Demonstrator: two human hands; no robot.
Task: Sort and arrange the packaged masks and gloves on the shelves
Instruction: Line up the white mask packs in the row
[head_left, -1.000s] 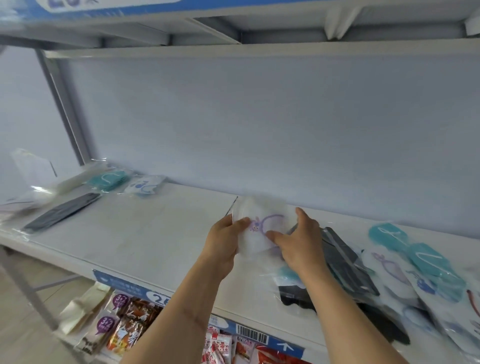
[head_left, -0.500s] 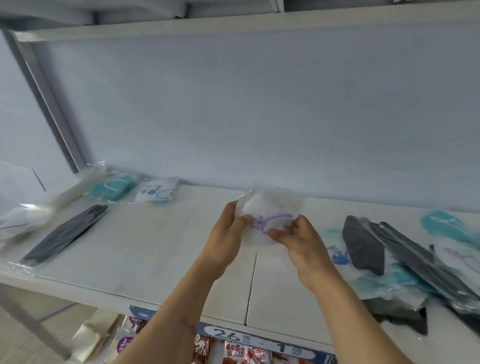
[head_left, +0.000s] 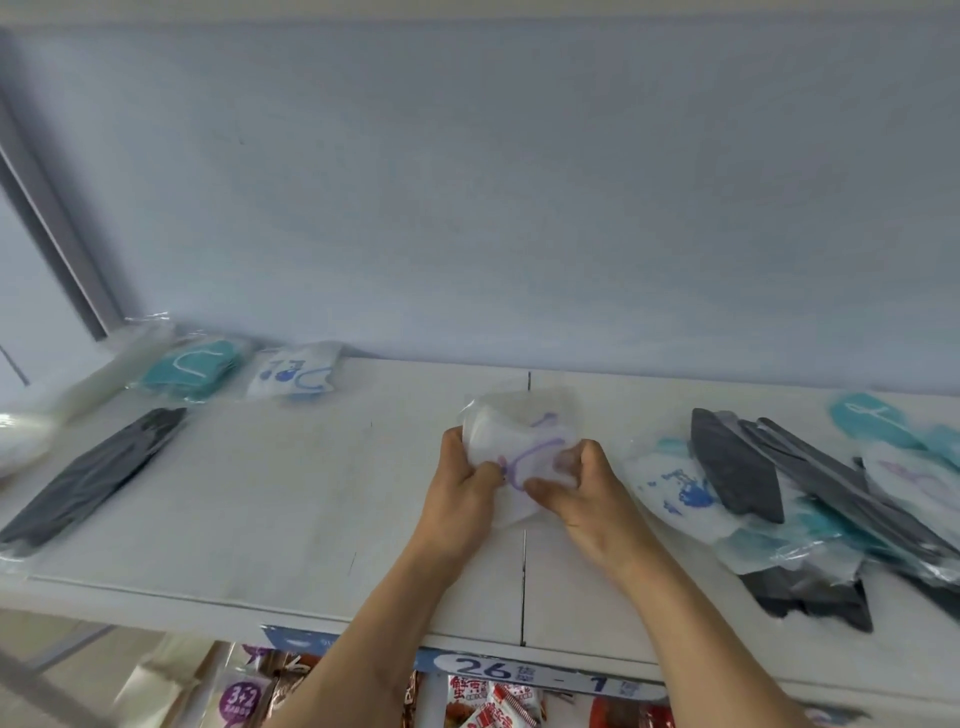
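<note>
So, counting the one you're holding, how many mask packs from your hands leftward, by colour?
Black pack: 1
Teal pack: 1
Blue-print pack: 1
Purple-print pack: 1, in left hand and right hand
Total: 4; pale packs far left too blurred to count.

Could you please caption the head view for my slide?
Both hands, left and right, hold a packaged white mask above the shelf.

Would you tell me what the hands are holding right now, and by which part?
Both hands grip one packaged white mask with purple loops: left hand at its left edge, right hand at its lower right edge.
</note>
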